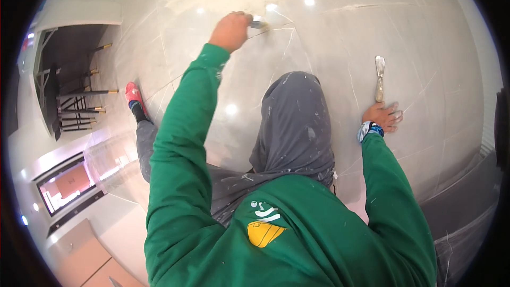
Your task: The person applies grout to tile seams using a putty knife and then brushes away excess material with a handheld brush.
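My left hand (232, 31) is closed around what looks like a small paintbrush (258, 23). Its dark, shiny band and tan tip point to the right, low over the grey tiled floor (319, 42) or against it. The brush is small and slightly blurred, and the fist hides its handle. Off to the right, my right hand (383, 117) lies flat on the floor with fingers spread, a patterned band at its wrist. Just beyond that hand, a putty knife (379, 77) with a smeared handle lies blade away from me, its handle end at or very near the hand.
My bent knee (295, 111) in grey trousers rises between my arms; my other leg stretches left to a red shoe (134, 93). Stools or a table with dark legs (79, 95) stand at the left. Plastic sheeting (462, 250) covers something at the lower right.
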The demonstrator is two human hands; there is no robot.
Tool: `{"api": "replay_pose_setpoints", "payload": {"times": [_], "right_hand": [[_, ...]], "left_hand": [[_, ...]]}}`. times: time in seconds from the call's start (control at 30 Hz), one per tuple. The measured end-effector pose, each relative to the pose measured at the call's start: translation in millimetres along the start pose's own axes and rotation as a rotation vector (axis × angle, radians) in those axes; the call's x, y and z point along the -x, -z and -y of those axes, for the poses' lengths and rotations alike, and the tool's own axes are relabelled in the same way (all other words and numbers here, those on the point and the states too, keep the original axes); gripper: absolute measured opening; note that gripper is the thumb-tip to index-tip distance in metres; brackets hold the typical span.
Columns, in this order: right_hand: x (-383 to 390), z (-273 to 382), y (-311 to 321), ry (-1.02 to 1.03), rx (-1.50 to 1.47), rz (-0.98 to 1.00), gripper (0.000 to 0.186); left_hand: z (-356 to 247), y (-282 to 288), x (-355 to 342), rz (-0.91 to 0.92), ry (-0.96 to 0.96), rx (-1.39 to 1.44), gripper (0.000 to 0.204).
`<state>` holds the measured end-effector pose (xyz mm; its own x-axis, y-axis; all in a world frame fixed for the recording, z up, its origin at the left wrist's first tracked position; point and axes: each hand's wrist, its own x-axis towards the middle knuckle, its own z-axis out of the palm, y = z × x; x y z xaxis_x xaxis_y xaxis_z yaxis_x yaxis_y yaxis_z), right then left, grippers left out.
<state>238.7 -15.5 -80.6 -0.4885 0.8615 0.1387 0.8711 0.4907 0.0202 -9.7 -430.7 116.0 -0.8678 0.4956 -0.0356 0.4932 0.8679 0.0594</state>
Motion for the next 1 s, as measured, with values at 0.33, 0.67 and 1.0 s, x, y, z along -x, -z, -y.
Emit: {"api": "replay_pose_setpoints", "payload": {"times": [0.33, 0.67, 1.0], "right_hand": [[-2.9, 1.1, -0.3, -0.017, -0.036, -0.034, 0.062], [2.9, -0.3, 0.9, -0.033, -0.051, -0.018, 0.063], [-5.3, -3.5, -3.1, 0.064, -0.047, -0.047, 0.054]], "left_hand": [[-12.2, -14.3, -11.5, 0.017, -0.025, 0.027, 0.025], [67.9, 89.8, 98.5, -0.126, 0.351, 0.381, 0.023], [182.0, 119.5, 413.8, -0.330, 0.827, 0.991, 0.031]]}}
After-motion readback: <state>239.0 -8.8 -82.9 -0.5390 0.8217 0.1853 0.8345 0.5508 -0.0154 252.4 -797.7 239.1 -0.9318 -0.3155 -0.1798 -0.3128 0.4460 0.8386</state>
